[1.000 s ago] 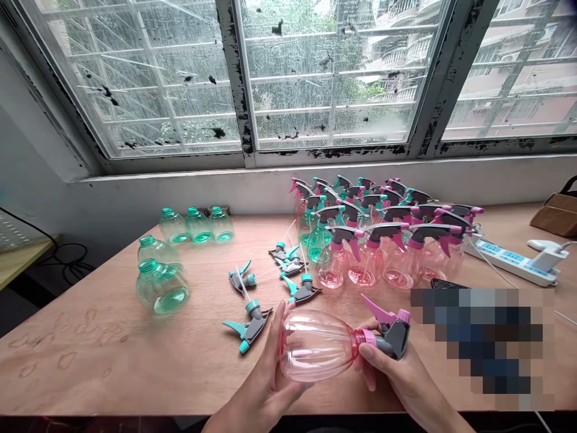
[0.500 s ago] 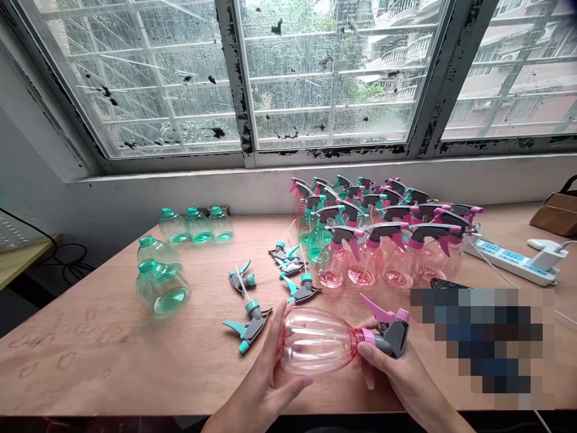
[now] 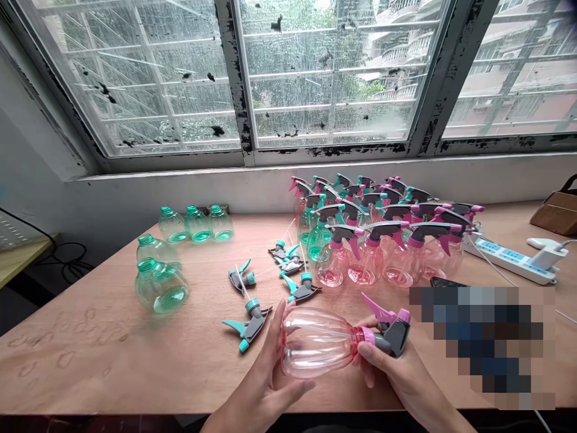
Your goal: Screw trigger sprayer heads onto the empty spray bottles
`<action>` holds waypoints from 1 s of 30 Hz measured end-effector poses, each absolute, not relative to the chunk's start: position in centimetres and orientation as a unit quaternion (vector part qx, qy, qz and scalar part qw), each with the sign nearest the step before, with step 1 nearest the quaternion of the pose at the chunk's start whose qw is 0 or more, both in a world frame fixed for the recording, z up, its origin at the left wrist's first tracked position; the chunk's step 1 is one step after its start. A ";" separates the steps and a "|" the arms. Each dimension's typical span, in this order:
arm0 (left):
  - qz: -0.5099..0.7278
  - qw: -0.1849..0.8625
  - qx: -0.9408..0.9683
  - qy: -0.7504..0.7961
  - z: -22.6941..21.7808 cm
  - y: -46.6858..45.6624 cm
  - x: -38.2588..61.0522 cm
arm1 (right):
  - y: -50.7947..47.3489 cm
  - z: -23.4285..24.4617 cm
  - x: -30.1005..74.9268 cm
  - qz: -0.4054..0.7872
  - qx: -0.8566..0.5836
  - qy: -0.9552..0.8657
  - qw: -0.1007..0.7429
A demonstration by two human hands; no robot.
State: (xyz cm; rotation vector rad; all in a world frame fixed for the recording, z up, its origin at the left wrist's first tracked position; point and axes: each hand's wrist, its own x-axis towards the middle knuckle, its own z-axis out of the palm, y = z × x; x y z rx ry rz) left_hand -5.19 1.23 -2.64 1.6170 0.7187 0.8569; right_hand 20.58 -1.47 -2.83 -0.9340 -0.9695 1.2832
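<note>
A clear pink spray bottle (image 3: pixel 318 344) lies on its side in the air above the near edge of the table, its base to the left. My left hand (image 3: pixel 270 376) cups the base end, thumb below and fingers behind. With thumb and fingers, my right hand (image 3: pixel 390 370) pinches the pink collar (image 3: pixel 367 337) at the neck. The grey spray head (image 3: pixel 394 338) with its pink trigger sits on the neck, trigger upward. Left of the bottle, loose grey and teal spray heads (image 3: pixel 253 325) with thin tubes lie on the wood.
Several green bottles (image 3: pixel 162 287) without heads stand at the left. Behind my hands, many pink and green bottles with spray heads (image 3: pixel 365 264) stand in rows. A white power strip (image 3: pixel 509 258), a phone (image 3: pixel 446 282) and a brown bag (image 3: pixel 556 207) are on the right of the table (image 3: pixel 90 367).
The bottle has turned very slightly about its length in my hands. Both hands keep nearly the same place and grip.
</note>
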 end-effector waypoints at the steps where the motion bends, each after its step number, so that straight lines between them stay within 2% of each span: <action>1: 0.359 0.556 0.686 0.302 -2.7 1.2 -5.3 | -1.5 -2.9 20.6 0.552 -0.402 -0.417 0.600; 8: 0.349 0.570 0.682 0.296 -2.1 0.9 -5.7 | -1.8 -2.9 20.6 0.533 -0.417 -0.439 0.592; 13: 0.354 0.554 0.693 0.296 -1.9 1.1 -5.1 | -1.6 -3.2 20.8 0.546 -0.387 -0.415 0.616; 25: 0.361 0.606 0.650 0.283 -2.3 1.1 -5.4 | -1.4 -3.4 20.7 0.536 -0.388 -0.411 0.627; 30: 0.343 0.574 0.684 0.291 -1.9 1.1 -5.1 | -1.4 -3.3 20.8 0.535 -0.392 -0.401 0.632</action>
